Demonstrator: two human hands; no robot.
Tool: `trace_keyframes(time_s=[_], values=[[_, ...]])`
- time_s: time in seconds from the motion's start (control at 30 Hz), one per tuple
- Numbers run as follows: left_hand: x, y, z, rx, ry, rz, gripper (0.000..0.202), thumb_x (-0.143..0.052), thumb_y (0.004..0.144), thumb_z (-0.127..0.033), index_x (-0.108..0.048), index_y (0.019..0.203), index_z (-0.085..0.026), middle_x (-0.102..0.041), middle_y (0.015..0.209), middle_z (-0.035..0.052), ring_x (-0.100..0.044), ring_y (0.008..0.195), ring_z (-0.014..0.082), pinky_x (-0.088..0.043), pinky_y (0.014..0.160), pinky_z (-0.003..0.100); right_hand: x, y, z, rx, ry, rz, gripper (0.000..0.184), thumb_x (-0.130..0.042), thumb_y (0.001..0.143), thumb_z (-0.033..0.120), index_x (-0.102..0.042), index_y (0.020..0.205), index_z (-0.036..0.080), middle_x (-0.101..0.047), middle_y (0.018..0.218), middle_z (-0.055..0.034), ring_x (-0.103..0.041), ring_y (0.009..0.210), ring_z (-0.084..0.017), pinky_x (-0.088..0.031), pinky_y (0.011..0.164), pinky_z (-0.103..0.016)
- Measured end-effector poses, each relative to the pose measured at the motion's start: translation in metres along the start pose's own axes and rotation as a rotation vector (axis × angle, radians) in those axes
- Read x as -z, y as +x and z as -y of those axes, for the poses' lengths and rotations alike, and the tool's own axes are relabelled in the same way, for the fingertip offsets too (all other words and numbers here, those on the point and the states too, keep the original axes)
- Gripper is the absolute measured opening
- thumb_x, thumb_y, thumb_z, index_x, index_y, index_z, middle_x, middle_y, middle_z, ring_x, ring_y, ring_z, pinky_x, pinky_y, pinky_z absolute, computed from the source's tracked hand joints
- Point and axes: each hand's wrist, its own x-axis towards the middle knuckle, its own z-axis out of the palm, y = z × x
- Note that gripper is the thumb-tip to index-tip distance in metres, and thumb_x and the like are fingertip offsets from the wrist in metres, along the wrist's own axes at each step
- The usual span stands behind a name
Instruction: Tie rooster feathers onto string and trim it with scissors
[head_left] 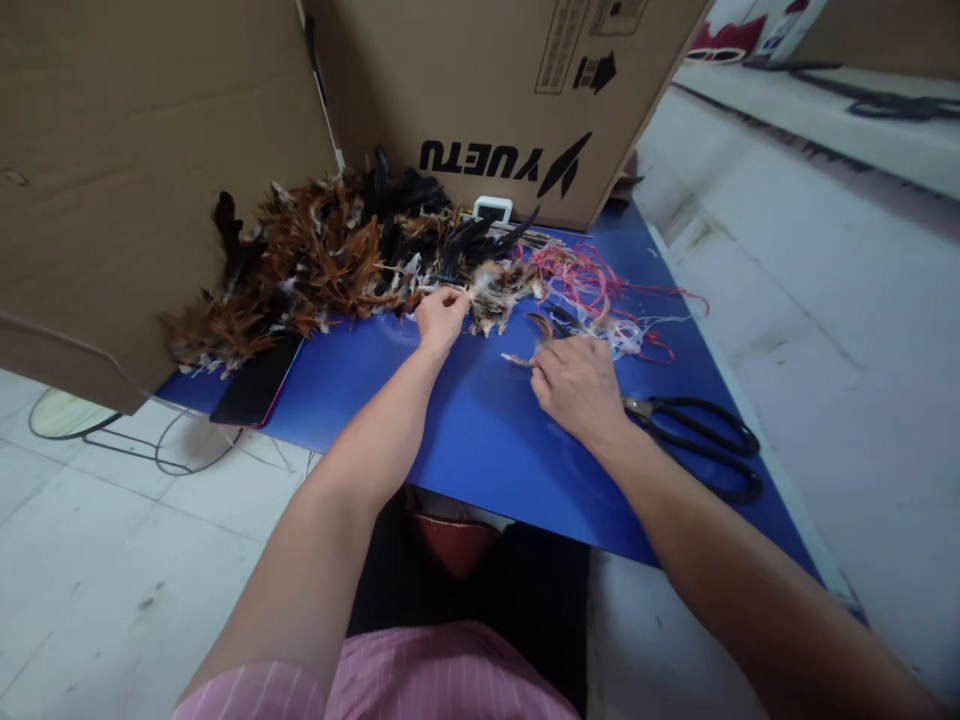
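Note:
A heap of brown, orange and black feathers (322,255) lies along the back of a blue board (480,420). My left hand (441,318) pinches a small tuft of pale and brown feathers (491,290) at the heap's right end. My right hand (577,385) rests on the board just right of it, fingers closed on a single small feather (525,358). A tangle of red and pink strings (592,285) lies behind my right hand.
Black-handled scissors (701,435) lie on the board right of my right wrist. A dark phone (256,385) sits at the board's left edge. Cardboard boxes (510,90) stand behind the feathers, another large cardboard box (142,170) at left. Tiled floor lies below.

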Motion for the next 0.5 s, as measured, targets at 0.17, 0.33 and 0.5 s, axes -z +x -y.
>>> trace_keyframes(time_s=[0.17, 0.33, 0.5], values=[[0.000, -0.006, -0.004, -0.035, 0.026, 0.132, 0.007, -0.067, 0.075, -0.021, -0.072, 0.077, -0.017, -0.070, 0.073, -0.0009, -0.062, 0.072, 0.0125, -0.043, 0.069, 0.021, -0.003, -0.006, -0.005, -0.028, 0.040, -0.081, 0.018, -0.051, 0.089, 0.019, -0.066, 0.083, 0.014, -0.066, 0.083, -0.0100, -0.053, 0.087, -0.025, -0.034, 0.085, -0.040], [0.004, -0.008, -0.010, -0.046, 0.093, 0.205, 0.018, -0.061, 0.080, -0.028, -0.071, 0.069, -0.017, -0.065, 0.065, -0.0010, -0.060, 0.069, 0.0138, -0.041, 0.068, 0.023, -0.007, -0.005, -0.012, -0.082, 0.094, -0.121, 0.015, -0.052, 0.088, 0.019, -0.066, 0.083, 0.016, -0.066, 0.084, -0.0094, -0.055, 0.088, -0.025, -0.035, 0.085, -0.039], [0.008, -0.001, -0.008, -0.100, 0.182, 0.087, 0.016, -0.060, 0.079, -0.023, -0.068, 0.067, -0.016, -0.066, 0.066, -0.0002, -0.061, 0.071, 0.0144, -0.042, 0.070, 0.023, -0.009, -0.006, -0.013, -0.105, 0.128, -0.120, 0.015, -0.052, 0.087, 0.020, -0.065, 0.083, 0.017, -0.066, 0.083, -0.0087, -0.056, 0.087, -0.025, -0.036, 0.085, -0.040]])
